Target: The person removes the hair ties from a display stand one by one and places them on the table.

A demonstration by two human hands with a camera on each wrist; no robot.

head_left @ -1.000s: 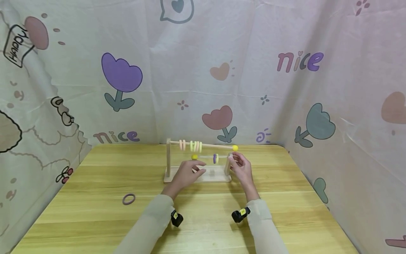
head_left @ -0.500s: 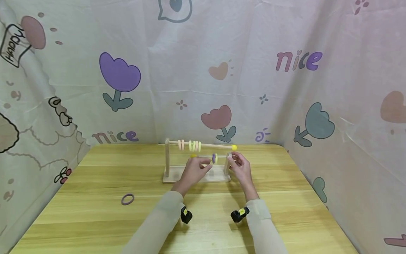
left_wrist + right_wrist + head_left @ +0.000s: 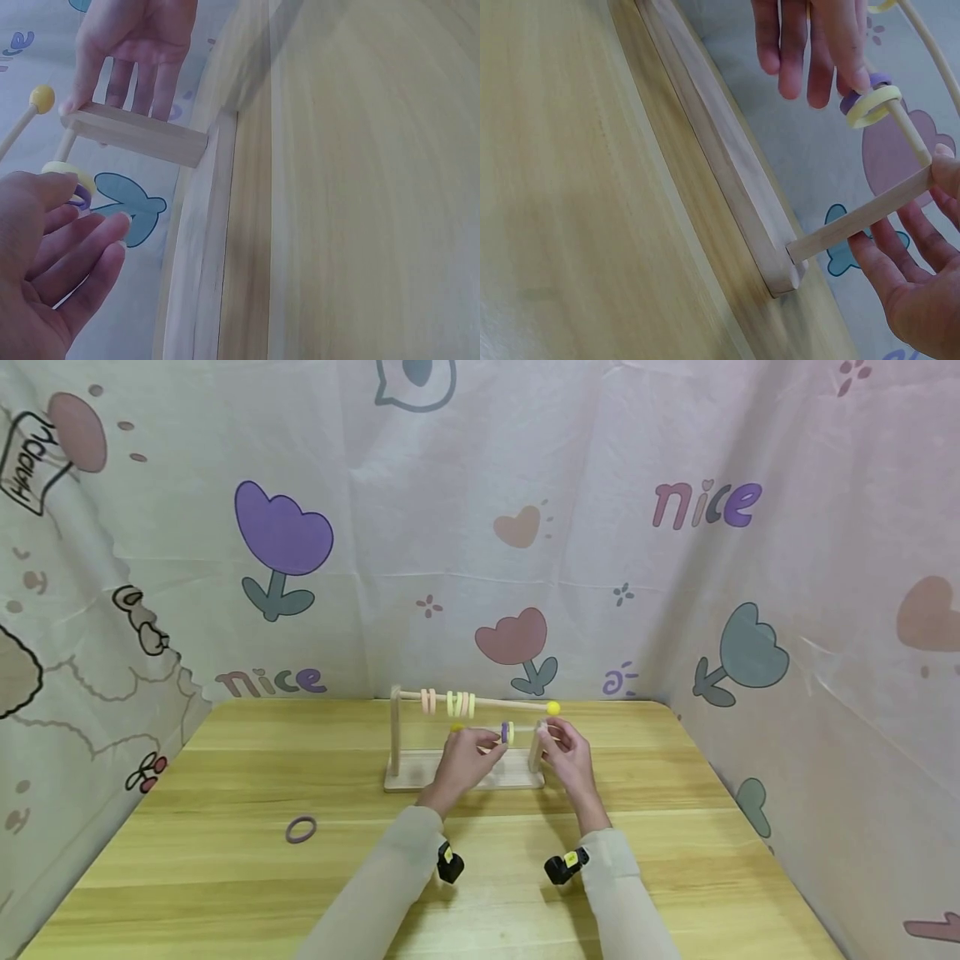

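Observation:
My left hand (image 3: 463, 762) pinches a purple ring (image 3: 851, 103) between thumb and fingertips, its other fingers loosely bent. The ring hangs on the lower rod (image 3: 906, 131) of a wooden rack, beside a pale yellow ring (image 3: 876, 107). At the rod's right end, my right hand (image 3: 572, 762) grips the top of the short post (image 3: 146, 136), thumb at the front and fingers behind. A yellow ball on the rod's left end shows partly behind my left hand in the head view.
Several pink, green and yellow rings (image 3: 461, 704) hang on the upper rod (image 3: 498, 703), which ends in a yellow ball (image 3: 553, 707). The rack's base (image 3: 517, 777) stands near the table's back edge. A loose purple ring (image 3: 289, 838) lies to the left. Printed cloth (image 3: 420, 527) surrounds the table.
My left hand has moved right along the lower rod to the purple ring and taken hold of it. My right hand has stayed at the short post.

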